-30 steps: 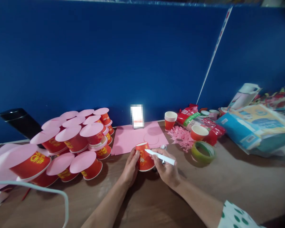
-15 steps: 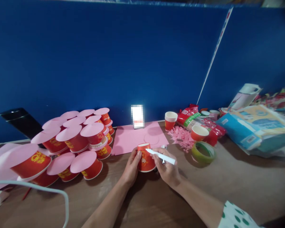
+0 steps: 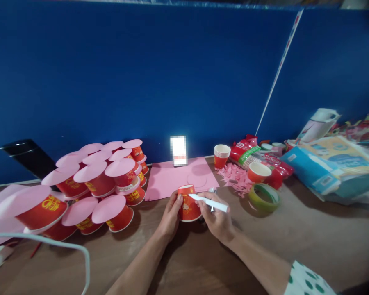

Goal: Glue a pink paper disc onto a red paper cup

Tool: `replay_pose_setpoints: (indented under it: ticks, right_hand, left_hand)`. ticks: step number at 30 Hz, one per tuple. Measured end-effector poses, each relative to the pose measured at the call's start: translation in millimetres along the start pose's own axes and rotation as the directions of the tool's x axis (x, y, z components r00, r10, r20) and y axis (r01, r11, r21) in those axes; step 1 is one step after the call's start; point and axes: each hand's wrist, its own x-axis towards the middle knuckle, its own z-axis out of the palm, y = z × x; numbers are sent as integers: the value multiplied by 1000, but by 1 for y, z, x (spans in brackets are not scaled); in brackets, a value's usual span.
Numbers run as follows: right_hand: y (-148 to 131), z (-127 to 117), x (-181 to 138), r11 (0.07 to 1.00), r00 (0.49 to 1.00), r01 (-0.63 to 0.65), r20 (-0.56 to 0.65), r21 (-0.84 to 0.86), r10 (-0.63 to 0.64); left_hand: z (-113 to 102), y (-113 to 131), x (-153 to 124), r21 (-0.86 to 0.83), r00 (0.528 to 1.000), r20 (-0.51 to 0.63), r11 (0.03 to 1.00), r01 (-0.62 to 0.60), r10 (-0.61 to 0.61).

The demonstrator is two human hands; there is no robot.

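An upside-down red paper cup (image 3: 189, 209) with a printed pattern is in front of me, its wide rim downward. My left hand (image 3: 171, 215) grips the cup's left side, thumb on the near face. In my right hand (image 3: 217, 217) is a white marker pen (image 3: 210, 202), held like a pencil, its tip at the cup's upper side. Whether the tip touches the cup I cannot tell. Behind the cup lie pink paper sheets (image 3: 166, 180) with a circle outline on the top one.
Red paper cups topped with pink paper discs (image 3: 109, 209) crowd the left. On the right are stacked cups (image 3: 222, 152), pink paper scraps (image 3: 238, 180), a tape roll (image 3: 252, 200), a red package (image 3: 242, 150) and a blue pack (image 3: 313, 164). A pale cable (image 3: 86, 262) curves at lower left.
The marker tip has shifted slightly downward on the cup's side. Both hands otherwise stay in place; the view has moved a touch.
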Motion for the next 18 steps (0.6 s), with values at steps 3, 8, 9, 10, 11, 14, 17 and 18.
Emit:
replay_pose_setpoints:
  ticks: [3, 8, 9, 10, 11, 14, 17, 18]
  right_hand:
    - [0, -1, 1, 1000, 1000, 2, -2, -12, -2]
    - [-1, -2, 3, 1000, 1000, 6, -18, -7, -6]
    - [-1, -2, 3, 1000, 1000, 6, -22, -6, -6]
    - [-1, -2, 4, 1000, 1000, 6, -25, -6, -6]
    - [-1, -2, 4, 1000, 1000, 7, -29, -5, -7]
    - [-2, -2, 4, 1000, 999, 13, -39, -8, -13]
    - [-2, -2, 4, 1000, 999, 19, -44, -10, -19]
    - [-1, -1, 4, 1000, 999, 21, -44, -9, -21]
  left_hand:
    - [1, 1, -1, 2, 1000, 1, 1000, 4, -4]
    - [1, 1, -1, -9, 1000, 20, 1000, 6, -6]
    - [1, 0, -1, -10, 1000, 19, 1000, 7, -7]
    - [0, 0, -1, -10, 1000, 16, 1000, 8, -7]
    - [0, -1, -1, -11, 1000, 13, 1000, 8, -8]
    - [0, -1, -1, -14, 1000, 6, 1000, 10, -9]
    - [1, 0, 0, -12, 1000, 6, 1000, 8, -8]
    - [1, 0, 0, -13, 1000, 8, 1000, 8, -8]
